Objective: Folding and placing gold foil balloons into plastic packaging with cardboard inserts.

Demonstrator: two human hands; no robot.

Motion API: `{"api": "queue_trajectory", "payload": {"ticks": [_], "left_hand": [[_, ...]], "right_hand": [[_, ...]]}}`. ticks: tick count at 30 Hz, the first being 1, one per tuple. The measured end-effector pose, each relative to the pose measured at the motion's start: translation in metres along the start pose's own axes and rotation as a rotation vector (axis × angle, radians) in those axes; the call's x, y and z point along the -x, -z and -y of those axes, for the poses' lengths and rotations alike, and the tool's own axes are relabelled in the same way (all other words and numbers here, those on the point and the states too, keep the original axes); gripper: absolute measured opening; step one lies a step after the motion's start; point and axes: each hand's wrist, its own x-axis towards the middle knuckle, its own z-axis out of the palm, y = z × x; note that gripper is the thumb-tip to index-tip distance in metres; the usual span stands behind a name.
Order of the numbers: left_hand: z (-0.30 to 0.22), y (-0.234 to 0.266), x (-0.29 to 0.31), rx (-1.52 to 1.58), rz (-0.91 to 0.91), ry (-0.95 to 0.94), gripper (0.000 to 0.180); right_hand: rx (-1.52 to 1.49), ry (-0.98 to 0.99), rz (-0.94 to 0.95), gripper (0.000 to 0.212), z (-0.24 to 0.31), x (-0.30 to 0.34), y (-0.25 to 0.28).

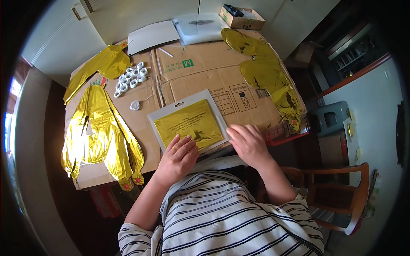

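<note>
A flat clear packet [188, 119] with a white backing card, a hanging hole and folded gold foil inside lies on the cardboard near the table's front edge. My left hand [176, 160] rests on its lower part, fingers stretched over the foil. At the packet's right edge, my right hand [248, 145] pinches the border between thumb and fingers. Left of the packet sits a single small white ribbon roll [134, 105], apart from a cluster of several similar rolls [128, 80]. A shiny flat gold foil balloon [100, 136] lies beyond my left hand.
More flat gold foil balloons lie at the far left [104, 63] and along the right side [262, 64]. At the back are a white card [153, 36], a clear plastic bag [198, 27] and a small open box [243, 19]. A wooden chair [337, 196] stands right.
</note>
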Motion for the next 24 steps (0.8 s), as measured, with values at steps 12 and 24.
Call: {"api": "queue_trajectory", "payload": {"ticks": [12, 24], "left_hand": [[0.002, 0.008, -0.004, 0.112, 0.061, 0.010, 0.024], [-0.010, -0.009, -0.067, 0.105, 0.246, -0.228, 0.043]], "right_hand": [[-0.058, -0.077, -0.053, 0.024, -0.002, 0.020, -0.012], [-0.189, -0.093, 0.016, 0.031, -0.016, 0.040, -0.005]]}}
